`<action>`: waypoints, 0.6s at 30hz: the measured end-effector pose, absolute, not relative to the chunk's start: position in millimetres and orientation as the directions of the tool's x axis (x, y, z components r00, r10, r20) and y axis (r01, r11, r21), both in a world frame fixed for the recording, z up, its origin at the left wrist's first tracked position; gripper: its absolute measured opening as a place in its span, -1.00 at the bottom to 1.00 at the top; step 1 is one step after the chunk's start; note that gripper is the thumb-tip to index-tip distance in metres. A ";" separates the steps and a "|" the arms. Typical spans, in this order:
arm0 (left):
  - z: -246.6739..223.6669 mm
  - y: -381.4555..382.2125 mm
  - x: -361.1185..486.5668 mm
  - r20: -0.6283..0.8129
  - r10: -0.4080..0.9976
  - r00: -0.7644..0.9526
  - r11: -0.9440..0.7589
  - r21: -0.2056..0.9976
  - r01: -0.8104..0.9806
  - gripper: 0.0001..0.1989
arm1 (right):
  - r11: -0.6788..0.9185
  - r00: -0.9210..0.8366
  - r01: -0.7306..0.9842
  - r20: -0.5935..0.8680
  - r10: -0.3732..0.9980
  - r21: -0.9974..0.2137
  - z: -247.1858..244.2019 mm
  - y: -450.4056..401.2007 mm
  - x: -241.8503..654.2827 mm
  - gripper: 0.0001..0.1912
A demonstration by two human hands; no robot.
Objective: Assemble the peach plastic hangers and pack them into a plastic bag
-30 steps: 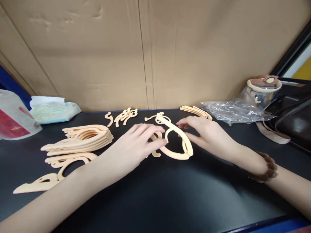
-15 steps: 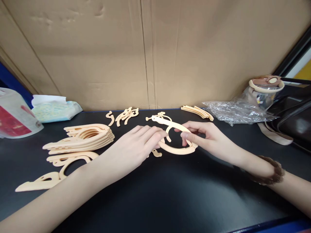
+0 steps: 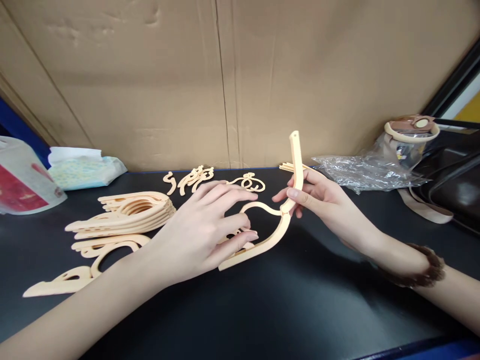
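Note:
My right hand (image 3: 317, 200) grips a jointed cream plastic piece (image 3: 296, 160) near its joint, between thumb and fingers. One arm of the piece points up; the other curves down and left to the table. My left hand (image 3: 215, 225) is over that lower arm with its fingers spread, and whether a fingertip touches it is unclear. Small cream parts lie partly hidden behind the left fingers. To the left, a stack of cream folded pieces (image 3: 131, 215) lies beyond my left forearm, with a loose one (image 3: 60, 285) nearer.
Small hooks (image 3: 197, 177) and a cream part (image 3: 255, 184) lie at the back of the black table (image 3: 240, 315). Thin strips (image 3: 287, 166) are behind my right hand. Clear plastic wrap (image 3: 360, 172) and a cup (image 3: 407, 145) stand right; a tissue pack (image 3: 88, 170) and a tub (image 3: 26, 175) left.
The jointed piece has opened out from a closed loop, one arm swinging upright. My left hand has let it go and spread its fingers, while my right hand keeps hold.

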State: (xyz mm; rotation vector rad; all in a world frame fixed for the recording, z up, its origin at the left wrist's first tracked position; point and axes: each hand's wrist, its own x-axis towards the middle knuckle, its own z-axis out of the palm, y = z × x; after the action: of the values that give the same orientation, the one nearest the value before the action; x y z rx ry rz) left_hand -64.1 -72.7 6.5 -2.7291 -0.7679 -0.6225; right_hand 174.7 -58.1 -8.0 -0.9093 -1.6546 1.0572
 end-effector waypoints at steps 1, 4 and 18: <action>8.0 -73.9 -64.6 0.465 0.439 0.769 -0.847 -0.072 0.527 -0.77 | 0.330 -0.287 0.084 0.294 0.912 -0.940 -6.9 -58.7 174.2 -0.80; 10.9 -76.5 -66.6 0.483 0.457 0.747 -0.864 0.044 0.501 -0.78 | 0.238 -0.318 0.047 0.211 0.924 -0.970 -4.3 -62.1 172.0 -0.79; 13.1 -85.0 -42.6 0.283 0.838 0.467 -0.485 0.779 0.397 -0.97 | -0.016 -0.695 -0.036 0.013 0.719 -0.999 -25.2 -83.9 148.3 -0.68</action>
State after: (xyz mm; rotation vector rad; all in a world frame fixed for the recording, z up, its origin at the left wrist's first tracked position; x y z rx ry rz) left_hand -42.6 -85.0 13.1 -3.1874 -1.5676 -1.3627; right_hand 148.3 -83.9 -25.2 -0.7131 -1.7128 1.7677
